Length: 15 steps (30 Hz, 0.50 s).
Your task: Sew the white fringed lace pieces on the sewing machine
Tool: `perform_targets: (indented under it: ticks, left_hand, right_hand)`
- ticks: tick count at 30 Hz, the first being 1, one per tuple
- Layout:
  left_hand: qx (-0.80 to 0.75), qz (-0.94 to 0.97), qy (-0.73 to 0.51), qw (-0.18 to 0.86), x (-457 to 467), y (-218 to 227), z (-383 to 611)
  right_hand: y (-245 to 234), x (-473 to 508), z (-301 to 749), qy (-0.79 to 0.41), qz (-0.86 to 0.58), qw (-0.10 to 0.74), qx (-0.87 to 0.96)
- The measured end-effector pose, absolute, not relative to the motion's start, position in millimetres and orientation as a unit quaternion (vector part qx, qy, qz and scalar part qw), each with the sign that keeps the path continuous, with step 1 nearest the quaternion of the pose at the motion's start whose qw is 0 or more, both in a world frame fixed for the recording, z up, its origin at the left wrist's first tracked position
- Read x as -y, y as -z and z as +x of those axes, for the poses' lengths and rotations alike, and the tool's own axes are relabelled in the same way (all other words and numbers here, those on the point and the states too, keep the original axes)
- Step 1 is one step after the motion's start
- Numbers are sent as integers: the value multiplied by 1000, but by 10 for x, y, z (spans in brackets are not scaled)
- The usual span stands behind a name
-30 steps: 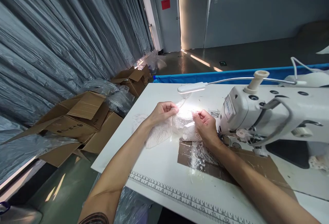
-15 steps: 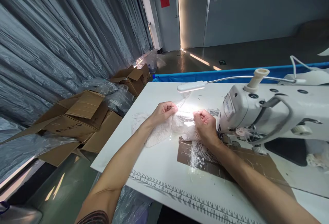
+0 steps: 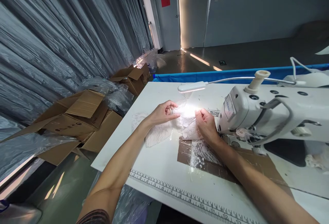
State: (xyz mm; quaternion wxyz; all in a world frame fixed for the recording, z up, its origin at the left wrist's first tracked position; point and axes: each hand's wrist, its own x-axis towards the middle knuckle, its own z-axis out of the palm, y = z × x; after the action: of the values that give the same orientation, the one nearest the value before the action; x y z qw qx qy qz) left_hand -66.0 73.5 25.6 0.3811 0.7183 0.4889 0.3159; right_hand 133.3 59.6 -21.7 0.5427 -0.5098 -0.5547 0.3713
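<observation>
A piece of white lace fabric (image 3: pixel 158 133) lies on the white sewing table (image 3: pixel 159 169), brightly lit under a small lamp. My left hand (image 3: pixel 162 112) pinches the fabric's upper edge between thumb and fingers. My right hand (image 3: pixel 207 125), fingers curled, grips the same fabric just left of the white sewing machine (image 3: pixel 269 114). The two hands sit close together, with the lit fabric stretched between them. More lace trails under my right wrist over a brown taped patch (image 3: pixel 205 158).
A gooseneck lamp (image 3: pixel 191 86) hangs over the hands. A printed ruler (image 3: pixel 180 196) runs along the table's near edge. Open cardboard boxes (image 3: pixel 77 117) and plastic bags lie on the floor at left, beside a grey plastic curtain (image 3: pixel 51 35). A blue edge (image 3: pixel 231 73) borders the table's far side.
My left hand's fingers have loosened a little and shifted along the fabric edge. My right hand has moved slightly up and away from me. The fabric between them has been drawn tighter.
</observation>
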Motion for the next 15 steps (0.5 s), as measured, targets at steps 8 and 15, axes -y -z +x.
perform_targets:
  ticks: [8, 15]
  left_hand:
    - [-485, 740, -317, 341, -697, -247, -701]
    - [-498, 829, -201, 158, -982, -339, -660]
  right_hand:
    - [213, -550, 1342, -305, -531, 507, 606]
    - [201, 42, 1380, -152, -437, 434, 773]
